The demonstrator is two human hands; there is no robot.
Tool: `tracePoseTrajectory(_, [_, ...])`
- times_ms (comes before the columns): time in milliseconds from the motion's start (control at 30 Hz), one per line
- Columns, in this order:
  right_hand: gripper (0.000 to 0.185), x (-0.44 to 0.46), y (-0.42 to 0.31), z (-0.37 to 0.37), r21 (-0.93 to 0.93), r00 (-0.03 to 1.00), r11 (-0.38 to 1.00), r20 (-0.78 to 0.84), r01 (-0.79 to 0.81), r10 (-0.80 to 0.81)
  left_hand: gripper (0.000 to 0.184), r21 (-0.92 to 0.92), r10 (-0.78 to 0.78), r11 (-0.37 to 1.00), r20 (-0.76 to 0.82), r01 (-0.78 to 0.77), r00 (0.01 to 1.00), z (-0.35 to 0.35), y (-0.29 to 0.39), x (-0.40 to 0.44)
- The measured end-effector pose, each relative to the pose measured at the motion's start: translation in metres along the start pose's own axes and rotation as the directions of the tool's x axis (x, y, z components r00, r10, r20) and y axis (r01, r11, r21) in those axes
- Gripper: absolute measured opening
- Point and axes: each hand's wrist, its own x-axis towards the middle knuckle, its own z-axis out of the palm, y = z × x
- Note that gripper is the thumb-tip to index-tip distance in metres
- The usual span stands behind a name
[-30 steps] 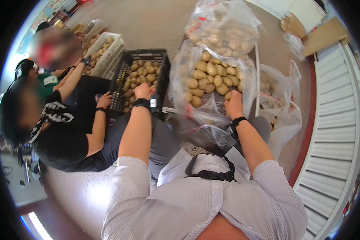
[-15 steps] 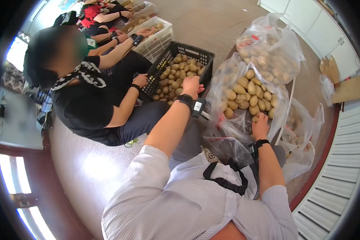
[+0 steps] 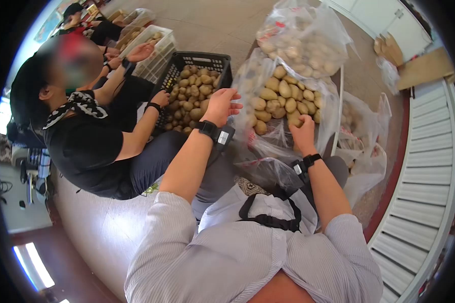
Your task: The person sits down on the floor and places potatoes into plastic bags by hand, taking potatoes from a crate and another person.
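Observation:
My left hand [image 3: 221,107] is over the near right corner of the black plastic crate [image 3: 226,70], its fingers apart and no potato showing in it. Brown potatoes [image 3: 194,93] fill much of that crate. To the right lies an opened clear plastic bag [image 3: 329,108] with a heap of yellowish potatoes [image 3: 283,91] inside. At the near edge of the heap, my right hand [image 3: 303,137] has its fingers closed round a potato [image 3: 294,119]. Both wrists wear black bands with small devices.
A co-worker [image 3: 86,146] in black sits at the left, one hand at the crate's rim. Beyond are a white crate [image 3: 159,50] and other people. Another full bag of potatoes [image 3: 303,45] lies behind the open one, with more bags [image 3: 361,126] at the right.
The view has swung right. My left hand has drawn back from over the crate toward the open bag, its fingers spreading. My right hand has moved slightly further into the heap, onto a potato.

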Motion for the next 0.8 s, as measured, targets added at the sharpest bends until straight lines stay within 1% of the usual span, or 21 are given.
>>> tracePoseTrajectory(33, [0.046, 0.001, 0.000, 0.000, 0.073, 0.998, 0.995, 0.022, -0.065, 0.064, 0.031, 0.046, -0.002, 0.999, 0.053, 0.000, 0.999, 0.007, -0.001, -0.005])
tracePoseTrajectory(67, [0.046, 0.004, 0.000, 0.001, 0.064, 0.997, 0.995, 0.011, -0.074, 0.074, 0.030, 0.071, -0.026, 0.997, 0.084, 0.020, 0.996, 0.012, -0.004, -0.006])
tracePoseTrajectory(100, [0.048, 0.005, -0.001, 0.002, 0.349, 0.965, 0.902, 0.152, -0.253, 0.212, 0.030, 0.075, -0.029, 0.997, 0.097, 0.022, 0.995, 0.018, -0.006, -0.010])
tracePoseTrajectory(133, [0.051, 0.004, -0.003, 0.004, 0.574, 0.902, 0.698, 0.322, -0.428, 0.288, 0.031, 0.121, -0.056, 0.992, 0.146, 0.038, 0.988, 0.022, -0.006, -0.016])
tracePoseTrajectory(167, [0.051, 0.001, -0.014, 0.001, 0.576, 0.903, 0.697, 0.314, -0.427, 0.294, 0.031, 0.167, -0.085, 0.985, 0.193, 0.053, 0.977, 0.026, -0.007, -0.020])
tracePoseTrajectory(233, [0.051, -0.004, -0.042, -0.011, 0.672, 0.831, 0.491, 0.477, -0.554, 0.286, 0.034, 0.195, -0.103, 0.979, 0.220, 0.060, 0.970, 0.032, -0.013, -0.025])
tracePoseTrajectory(267, [0.050, -0.007, -0.043, -0.005, 0.717, 0.831, 0.422, 0.498, -0.555, 0.248, 0.036, 0.255, -0.119, 0.965, 0.232, 0.058, 0.965, 0.036, -0.015, -0.028])
tracePoseTrajectory(300, [0.050, -0.009, -0.048, -0.003, 0.721, 0.834, 0.419, 0.491, -0.552, 0.254, 0.038, 0.313, -0.134, 0.948, 0.244, 0.053, 0.960, 0.039, -0.018, -0.030])
tracePoseTrajectory(367, [0.046, -0.014, -0.060, 0.000, 0.727, 0.771, 0.261, 0.620, -0.635, 0.145, 0.040, 0.342, -0.156, 0.938, 0.283, 0.053, 0.946, 0.042, -0.025, -0.031])
tracePoseTrajectory(400, [0.039, -0.017, -0.067, -0.002, 0.701, 0.765, 0.327, 0.631, -0.633, 0.128, 0.042, 0.366, -0.170, 0.930, 0.311, 0.047, 0.935, 0.044, -0.028, -0.033])
tracePoseTrajectory(433, [0.039, -0.020, -0.076, -0.004, 0.706, 0.769, 0.324, 0.624, -0.630, 0.136, 0.042, 0.371, -0.175, 0.927, 0.321, 0.046, 0.931, 0.045, -0.030, -0.034])
tracePoseTrajectory(500, [0.034, -0.023, -0.087, -0.003, 0.625, 0.712, 0.392, 0.690, -0.675, 0.127, 0.041, 0.342, -0.218, 0.936, 0.378, 0.083, 0.900, 0.047, -0.030, -0.038])
tracePoseTrajectory(533, [0.032, -0.027, -0.093, -0.006, 0.607, 0.717, 0.446, 0.686, -0.657, 0.123, 0.041, 0.345, -0.208, 0.936, 0.383, 0.070, 0.900, 0.046, -0.031, -0.042])
tracePoseTrajectory(567, [0.032, -0.028, -0.093, -0.003, 0.608, 0.718, 0.447, 0.684, -0.656, 0.124, 0.039, 0.312, -0.217, 0.946, 0.423, 0.084, 0.880, 0.045, -0.031, -0.040])
tracePoseTrajectory(600, [0.031, -0.028, -0.094, 0.001, 0.631, 0.741, 0.459, 0.664, -0.626, 0.098, 0.037, 0.279, -0.225, 0.955, 0.461, 0.101, 0.858, 0.043, -0.033, -0.037])
tracePoseTrajectory(733, [0.033, -0.028, -0.087, 0.004, 0.691, 0.797, 0.481, 0.604, -0.540, 0.027, 0.035, 0.280, -0.222, 0.955, 0.450, 0.099, 0.865, 0.039, -0.031, -0.036])
tracePoseTrajectory(767, [0.033, -0.032, -0.087, 0.000, 0.698, 0.801, 0.481, 0.599, -0.531, 0.015, 0.034, 0.256, -0.193, 0.963, 0.438, 0.083, 0.878, 0.038, -0.030, -0.042])
tracePoseTrajectory(800, [0.033, -0.032, -0.084, -0.002, 0.639, 0.845, 0.623, 0.531, -0.450, 0.066, 0.034, 0.229, -0.172, 0.970, 0.421, 0.079, 0.890, 0.038, -0.031, -0.041])
